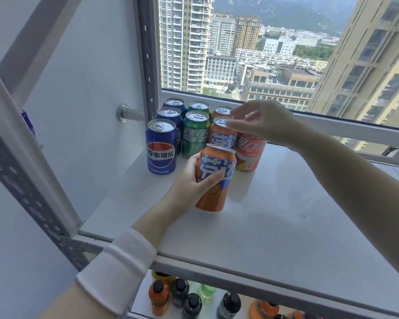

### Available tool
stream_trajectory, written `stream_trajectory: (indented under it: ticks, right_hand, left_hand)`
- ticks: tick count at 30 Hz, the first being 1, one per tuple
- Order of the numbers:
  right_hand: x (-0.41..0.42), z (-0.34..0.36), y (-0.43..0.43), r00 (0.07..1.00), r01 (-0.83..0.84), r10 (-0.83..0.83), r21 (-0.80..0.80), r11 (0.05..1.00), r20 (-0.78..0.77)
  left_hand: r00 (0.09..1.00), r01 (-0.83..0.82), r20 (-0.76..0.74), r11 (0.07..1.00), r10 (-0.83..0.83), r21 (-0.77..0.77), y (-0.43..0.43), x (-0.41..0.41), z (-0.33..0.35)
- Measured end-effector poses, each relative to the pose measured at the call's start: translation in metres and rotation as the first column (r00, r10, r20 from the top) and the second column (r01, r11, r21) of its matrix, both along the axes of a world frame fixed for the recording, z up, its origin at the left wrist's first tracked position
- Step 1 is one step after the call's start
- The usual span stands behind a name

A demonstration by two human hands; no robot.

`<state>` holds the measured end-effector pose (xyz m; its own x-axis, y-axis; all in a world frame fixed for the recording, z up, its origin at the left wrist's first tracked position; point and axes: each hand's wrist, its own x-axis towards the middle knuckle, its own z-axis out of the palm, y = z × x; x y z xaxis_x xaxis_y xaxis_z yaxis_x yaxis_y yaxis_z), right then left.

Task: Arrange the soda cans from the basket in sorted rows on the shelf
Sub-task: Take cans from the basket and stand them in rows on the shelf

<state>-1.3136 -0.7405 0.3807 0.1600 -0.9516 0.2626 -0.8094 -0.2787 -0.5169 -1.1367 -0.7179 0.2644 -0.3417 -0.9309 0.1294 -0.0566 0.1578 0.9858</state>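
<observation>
- Spanning most of the view, the white shelf (286, 215) runs from its near edge to a window (263, 54) on the far side. A grey perforated upright (21, 171) stands at its left.
- The left hand (189, 180), with a white cuff (118, 268) on the forearm, comes in from the near left. Its thumb and fingers are curled round the held orange can (214, 194), thumb across the near face.
- That can leans slightly, in front of the grouped cans. Whether its base sits on the shelf cannot be told.
- The right hand (263, 123) reaches in from the right, fingers spread and almost straight, gripping nothing visible. Its fingertips lie over the far cans' tops and its palm is above the red can (250, 153). Contact cannot be told.
- At far left stand three blue cans (161, 148) in a row running away from the viewer. Right of them are two green cans (195, 134), then two orange cans (221, 137), then the red can.
- Capped bottles (159, 298) stand on a lower level, near the bottom edge.
</observation>
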Motion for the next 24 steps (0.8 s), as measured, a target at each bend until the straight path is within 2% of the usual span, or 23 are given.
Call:
stream_trajectory:
  ticks: [3,9,14,16,21,24]
  right_hand:
    - [0.003,0.000,0.012,0.999,-0.041,0.045,0.176,0.984,-0.017]
    - [0.002,-0.002,0.019,1.000,0.002,-0.006,0.294,0.956,0.016]
    - [0.004,-0.002,0.019,0.985,0.012,-0.059,0.281,0.960,0.160]
    - [0.008,-0.005,0.017,0.981,0.044,-0.088,0.244,0.969,0.174]
    - [0.018,-0.018,0.014,0.990,0.132,-0.133,0.033,0.991,0.041]
    - [0.021,-0.023,0.011,0.988,0.151,-0.152,-0.035,0.988,-0.023]
  left_hand:
    - [1.000,0.022,0.019,0.999,-0.021,-0.029,-0.001,-0.009,0.004]
    - [0.999,0.049,0.016,0.996,-0.048,-0.073,-0.003,-0.022,0.013]
    - [0.998,0.035,0.062,0.995,-0.029,-0.098,-0.008,-0.022,0.015]
    - [0.994,0.020,0.107,0.994,-0.008,-0.109,-0.009,-0.018,0.014]
    - [0.972,-0.032,0.226,0.989,0.065,-0.148,-0.012,-0.003,0.005]
    - [0.958,-0.026,0.277,0.988,0.069,-0.155,-0.012,0.005,0.000]
